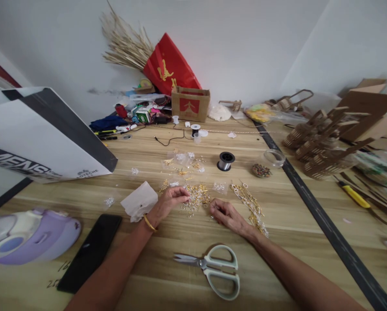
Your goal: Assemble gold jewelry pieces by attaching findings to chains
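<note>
A loose pile of small gold and silver beads [198,196] lies on the wooden table in front of me. Over its left edge is my left hand [170,202], fingers pressed together at the tips; whatever they pinch is too small to make out. My right hand [225,213] rests at the pile's right side with its fingers curled in, and I cannot see what they hold. To the right of it lie beaded gold and silver chains [253,207]. White-handled scissors [221,270] lie nearer to me, blades pointing left. A crumpled white paper [140,201] is beside my left wrist.
A spool of clear line [226,161] and a round container of mixed beads [261,170] stand beyond my hands. At left are a dark phone [90,252], a purple-white device [41,237] and a large white box [44,134]. Small woven baskets [323,147] crowd the right.
</note>
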Demonstrator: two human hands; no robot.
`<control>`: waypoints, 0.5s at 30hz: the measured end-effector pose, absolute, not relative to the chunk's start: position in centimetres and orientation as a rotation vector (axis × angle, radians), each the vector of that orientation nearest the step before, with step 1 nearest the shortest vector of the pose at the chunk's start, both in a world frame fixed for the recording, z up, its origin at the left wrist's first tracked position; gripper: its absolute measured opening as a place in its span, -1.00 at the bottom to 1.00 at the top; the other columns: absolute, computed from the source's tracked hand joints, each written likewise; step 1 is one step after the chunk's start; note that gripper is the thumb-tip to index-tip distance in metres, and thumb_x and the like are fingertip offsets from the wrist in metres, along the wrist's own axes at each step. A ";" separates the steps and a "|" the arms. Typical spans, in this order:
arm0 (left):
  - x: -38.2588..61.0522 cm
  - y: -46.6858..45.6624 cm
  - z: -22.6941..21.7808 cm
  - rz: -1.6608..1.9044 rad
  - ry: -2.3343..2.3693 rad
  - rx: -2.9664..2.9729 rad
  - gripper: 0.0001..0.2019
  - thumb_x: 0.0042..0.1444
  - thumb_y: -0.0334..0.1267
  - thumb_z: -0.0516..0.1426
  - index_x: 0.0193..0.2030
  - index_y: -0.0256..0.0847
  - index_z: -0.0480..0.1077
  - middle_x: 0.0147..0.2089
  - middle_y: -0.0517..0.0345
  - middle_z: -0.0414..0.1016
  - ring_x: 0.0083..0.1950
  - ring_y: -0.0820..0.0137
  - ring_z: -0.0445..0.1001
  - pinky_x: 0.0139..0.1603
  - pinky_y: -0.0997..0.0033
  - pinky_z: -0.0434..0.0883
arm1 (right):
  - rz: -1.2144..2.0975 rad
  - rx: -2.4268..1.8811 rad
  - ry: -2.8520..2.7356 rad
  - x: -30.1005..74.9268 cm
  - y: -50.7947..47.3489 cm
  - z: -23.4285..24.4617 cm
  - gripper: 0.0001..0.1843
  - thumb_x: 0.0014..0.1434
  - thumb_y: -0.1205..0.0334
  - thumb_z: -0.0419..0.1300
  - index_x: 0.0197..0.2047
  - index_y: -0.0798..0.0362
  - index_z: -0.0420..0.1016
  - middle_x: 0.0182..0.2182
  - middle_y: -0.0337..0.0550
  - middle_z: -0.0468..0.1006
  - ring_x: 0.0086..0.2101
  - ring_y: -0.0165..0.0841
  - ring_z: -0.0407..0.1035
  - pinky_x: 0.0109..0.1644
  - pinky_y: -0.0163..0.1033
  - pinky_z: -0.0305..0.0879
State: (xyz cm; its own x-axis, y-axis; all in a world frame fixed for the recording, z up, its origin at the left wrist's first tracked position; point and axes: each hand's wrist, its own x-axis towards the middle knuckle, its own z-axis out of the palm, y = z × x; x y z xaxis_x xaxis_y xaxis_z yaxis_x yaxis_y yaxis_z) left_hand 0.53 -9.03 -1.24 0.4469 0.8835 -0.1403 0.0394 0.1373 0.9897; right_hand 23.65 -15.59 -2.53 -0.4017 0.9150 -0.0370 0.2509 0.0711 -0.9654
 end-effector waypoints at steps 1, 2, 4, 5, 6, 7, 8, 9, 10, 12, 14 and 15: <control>0.5 -9.1 -1.3 0.765 0.910 1.249 -0.81 -0.14 -0.27 0.27 -0.39 -0.32 0.42 -0.43 0.18 0.49 -0.38 0.47 0.45 -0.23 0.42 0.39 | 1.355 -1.163 -1.732 23.7 -15.6 -2.6 -0.57 0.20 -0.15 0.01 -0.39 0.08 0.24 -0.59 -0.33 0.19 -0.57 -0.50 0.04 -0.52 -0.35 -0.06; 0.6 -9.1 -1.3 0.770 0.890 1.203 -0.81 -0.15 -0.27 0.27 -0.39 -0.32 0.41 -0.44 0.18 0.49 -0.39 0.47 0.45 -0.24 0.41 0.39 | 1.352 -1.160 -1.734 23.7 -15.6 -2.6 -0.58 0.20 -0.14 0.00 -0.40 0.08 0.24 -0.59 -0.33 0.19 -0.57 -0.50 0.04 -0.52 -0.35 -0.05; 0.6 -9.2 -1.4 0.771 0.860 1.122 -0.79 -0.17 -0.28 0.28 -0.40 -0.33 0.40 -0.47 0.18 0.48 -0.40 0.46 0.46 -0.25 0.40 0.39 | 1.348 -1.156 -1.739 23.7 -15.6 -2.7 -0.58 0.21 -0.13 0.00 -0.40 0.08 0.24 -0.60 -0.33 0.19 -0.58 -0.50 0.04 -0.52 -0.35 -0.05; 0.6 -9.2 -1.4 0.772 0.849 1.090 -0.79 -0.18 -0.28 0.28 -0.41 -0.33 0.40 -0.48 0.18 0.47 -0.41 0.46 0.46 -0.27 0.41 0.39 | 1.347 -1.156 -1.742 23.7 -15.5 -2.7 -0.59 0.21 -0.13 0.00 -0.39 0.08 0.24 -0.59 -0.33 0.19 -0.57 -0.49 0.05 -0.52 -0.35 -0.05; 0.6 -9.2 -1.4 0.773 0.840 1.063 -0.79 -0.18 -0.28 0.28 -0.41 -0.34 0.40 -0.49 0.18 0.47 -0.42 0.46 0.45 -0.28 0.41 0.39 | 1.347 -1.156 -1.743 23.7 -15.5 -2.8 -0.59 0.22 -0.12 0.00 -0.39 0.08 0.24 -0.59 -0.33 0.19 -0.57 -0.49 0.05 -0.52 -0.35 -0.05; 0.6 -9.3 -1.3 0.774 0.831 1.042 -0.79 -0.19 -0.28 0.28 -0.42 -0.34 0.40 -0.50 0.18 0.46 -0.43 0.46 0.45 -0.31 0.42 0.38 | 1.350 -1.159 -1.741 23.7 -15.5 -2.9 -0.59 0.21 -0.13 0.00 -0.38 0.08 0.25 -0.59 -0.33 0.20 -0.57 -0.49 0.05 -0.52 -0.35 -0.04; 0.6 -9.3 -1.2 0.772 0.825 1.023 -0.78 -0.20 -0.27 0.28 -0.42 -0.34 0.40 -0.51 0.17 0.46 -0.45 0.47 0.44 -0.33 0.42 0.38 | 1.354 -1.162 -1.738 23.7 -15.5 -2.9 -0.59 0.21 -0.13 0.00 -0.38 0.08 0.25 -0.59 -0.33 0.20 -0.57 -0.49 0.06 -0.52 -0.35 -0.04; 0.6 -9.3 -1.2 0.768 0.822 1.008 -0.78 -0.21 -0.26 0.28 -0.43 -0.34 0.41 -0.52 0.17 0.45 -0.46 0.48 0.43 -0.34 0.43 0.37 | 1.358 -1.166 -1.734 23.7 -15.5 -2.9 -0.58 0.21 -0.14 0.00 -0.38 0.08 0.25 -0.59 -0.33 0.20 -0.58 -0.49 0.06 -0.52 -0.35 -0.05; 0.7 -9.3 -1.1 0.764 0.824 0.997 -0.77 -0.21 -0.25 0.28 -0.43 -0.35 0.41 -0.52 0.16 0.45 -0.48 0.48 0.42 -0.36 0.43 0.37 | 1.361 -1.168 -1.731 23.7 -15.5 -3.0 -0.58 0.20 -0.15 0.00 -0.37 0.08 0.25 -0.59 -0.33 0.20 -0.58 -0.49 0.06 -0.53 -0.35 -0.05; 0.7 -9.3 -1.1 0.750 0.850 0.992 -0.77 -0.21 -0.23 0.28 -0.44 -0.35 0.41 -0.54 0.17 0.45 -0.50 0.50 0.41 -0.38 0.44 0.37 | 1.357 -1.168 -1.733 23.7 -15.6 -3.0 -0.57 0.20 -0.15 0.00 -0.38 0.08 0.25 -0.59 -0.33 0.20 -0.58 -0.50 0.05 -0.53 -0.36 -0.05; 0.7 -9.3 -1.3 0.739 0.897 1.037 -0.78 -0.20 -0.25 0.28 -0.45 -0.35 0.41 -0.56 0.19 0.44 -0.52 0.51 0.40 -0.40 0.46 0.36 | 1.344 -1.164 -1.743 23.7 -15.6 -2.9 -0.57 0.20 -0.15 0.00 -0.39 0.08 0.24 -0.60 -0.34 0.19 -0.58 -0.50 0.04 -0.52 -0.36 -0.05; 0.8 -9.3 -1.4 0.735 0.918 1.076 -0.79 -0.20 -0.26 0.29 -0.46 -0.35 0.41 -0.57 0.20 0.44 -0.52 0.52 0.39 -0.41 0.47 0.35 | 1.343 -1.161 -1.745 23.7 -15.6 -2.8 -0.57 0.21 -0.15 0.00 -0.39 0.08 0.24 -0.60 -0.34 0.19 -0.58 -0.50 0.04 -0.52 -0.35 -0.05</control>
State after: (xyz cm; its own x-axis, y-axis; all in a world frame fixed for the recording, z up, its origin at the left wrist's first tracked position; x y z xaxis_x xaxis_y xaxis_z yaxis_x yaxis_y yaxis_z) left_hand 0.77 -9.26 -1.39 0.4433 0.8586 -0.2574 -0.0629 0.3162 0.9466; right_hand 23.67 -15.58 -2.83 -0.4044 0.9142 -0.0261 0.2597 0.0874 -0.9617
